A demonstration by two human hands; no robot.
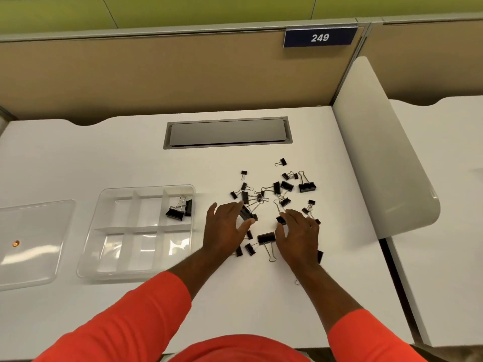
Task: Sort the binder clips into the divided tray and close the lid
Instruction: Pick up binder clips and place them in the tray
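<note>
White tabletop (pixel 78 158) noted, cubicle partition along its far edge. Clear lid (pixel 34 257) is laid flat at the left edge, apart from the divided tray (pixel 146 187), which is set just right of it, toward the near edge. Only the tray's far right compartment is filled: two large clips (pixel 175 212); the other compartments are seen empty. Loose binder clips (pixel 277 188), mixed sizes, are scattered right of centre, several with wire handles interlocked. Task is judged at an early stage. Risk: a tangled neighbour may be dragged up by its handles with a lifted clip and be dropped short of the tray or into the wrong compartment; small clips near the right edge may be swept off by a wrist. Lid closure may be blocked if a handle is left standing above a divider. Left hand (pixel 224 228) is held half curled, a large clip (pixel 248 215) gripped between thumb and fingers. Right hand (pixel 300 233) is spread low over the pile, a small clip (pixel 281 220) touched by thumb and forefinger; whether it is actually pinched cannot be told.
</note>
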